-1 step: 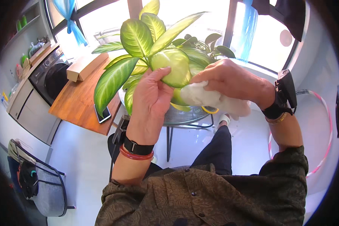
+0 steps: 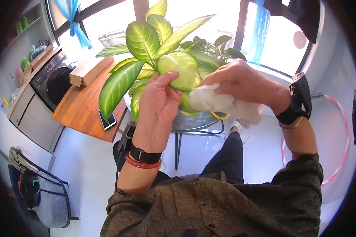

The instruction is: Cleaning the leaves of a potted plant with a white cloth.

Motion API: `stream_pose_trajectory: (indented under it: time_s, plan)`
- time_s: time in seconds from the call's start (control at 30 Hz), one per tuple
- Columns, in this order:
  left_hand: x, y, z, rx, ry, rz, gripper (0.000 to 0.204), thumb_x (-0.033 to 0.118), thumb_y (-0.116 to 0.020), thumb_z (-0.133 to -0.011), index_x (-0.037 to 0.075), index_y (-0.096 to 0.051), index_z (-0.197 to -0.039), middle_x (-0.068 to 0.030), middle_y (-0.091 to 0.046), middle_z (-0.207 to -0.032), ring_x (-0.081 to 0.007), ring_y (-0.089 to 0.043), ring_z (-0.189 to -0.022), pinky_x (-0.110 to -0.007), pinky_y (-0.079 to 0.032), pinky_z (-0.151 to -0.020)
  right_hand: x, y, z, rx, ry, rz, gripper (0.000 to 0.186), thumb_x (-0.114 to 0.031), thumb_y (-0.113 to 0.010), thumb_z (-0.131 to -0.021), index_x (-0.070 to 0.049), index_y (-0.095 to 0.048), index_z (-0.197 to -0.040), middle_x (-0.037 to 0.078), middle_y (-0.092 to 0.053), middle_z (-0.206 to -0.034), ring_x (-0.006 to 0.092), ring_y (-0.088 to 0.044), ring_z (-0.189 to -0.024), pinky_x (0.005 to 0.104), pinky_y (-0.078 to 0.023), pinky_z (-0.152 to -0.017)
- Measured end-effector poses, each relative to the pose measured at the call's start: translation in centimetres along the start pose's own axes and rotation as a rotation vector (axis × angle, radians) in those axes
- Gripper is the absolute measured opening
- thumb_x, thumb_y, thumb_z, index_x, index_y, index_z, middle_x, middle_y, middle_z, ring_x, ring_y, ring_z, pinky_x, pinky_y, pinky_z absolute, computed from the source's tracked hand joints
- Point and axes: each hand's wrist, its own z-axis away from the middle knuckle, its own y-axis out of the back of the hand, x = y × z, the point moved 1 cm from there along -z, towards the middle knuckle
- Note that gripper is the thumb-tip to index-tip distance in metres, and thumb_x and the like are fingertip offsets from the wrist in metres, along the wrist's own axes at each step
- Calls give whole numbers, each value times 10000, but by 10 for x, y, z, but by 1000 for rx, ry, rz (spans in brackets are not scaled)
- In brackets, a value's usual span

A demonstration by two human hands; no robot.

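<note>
A potted plant with broad yellow-green leaves (image 2: 142,41) stands before me on a round glass table (image 2: 186,122). My left hand (image 2: 161,96) pinches one wide leaf (image 2: 180,71), thumb on top and fingers beneath it. Bunched in my right hand (image 2: 241,81) is a white cloth (image 2: 211,98), held against the right edge of that same leaf. The cloth's loose end hangs below my fingers. Leaves and my hands hide the pot.
At left a wooden table (image 2: 81,110) bears a cardboard box (image 2: 91,71) and a phone (image 2: 107,120). A grey chair (image 2: 53,199) with bags stands lower left. A pink-and-white hoop (image 2: 346,146) leans at the right wall. Windows with blue curtains (image 2: 261,33) lie behind.
My right hand and the cloth have shifted very slightly along the leaf's edge. My left hand keeps its pinch, and the leaf has barely moved.
</note>
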Motion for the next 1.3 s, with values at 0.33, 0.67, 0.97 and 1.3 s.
stream_pose_trajectory:
  time_s: [0.33, 0.67, 0.97, 1.3]
  plan:
    - [19, 3, 2, 77, 68, 121, 277, -62, -513, -865, -55, -485, -1141, -188, -584, -1140, -291, -585, -1072, -400, -513, -926, 46, 22, -11, 196, -281, -701, 230, -111, -607, -776, 20, -662, -957, 43, -639, -825, 75, -559, -775, 228, -457, -714]
    - [14, 9, 7, 65, 89, -11, 231, -42, -531, -863, -60, -503, -1091, -189, -600, -1071, -269, -631, -948, -374, -551, -842, 50, -7, -73, 53, 57, 321, 324, -130, -549, -817, -109, -602, -1136, 114, -558, -1174, 276, -494, -1133, 315, -411, -959]
    - [19, 17, 7, 40, -285, -613, 296, 58, -610, -842, -53, -456, -1069, -148, -622, -898, -193, -651, -741, -299, -556, -596, 49, -11, -87, -52, 133, 474, 400, -63, -546, -781, -44, -559, -1180, 133, -536, -1198, 275, -459, -1176, 302, -394, -995]
    - [15, 18, 1, 91, -662, -1125, 316, 86, -656, -797, -30, -506, -1050, -78, -591, -849, -118, -566, -696, -252, -471, -602, 33, -17, -98, 4, -207, -12, 384, -55, -534, -805, -24, -554, -1187, 160, -493, -1261, 289, -474, -1158, 293, -398, -978]
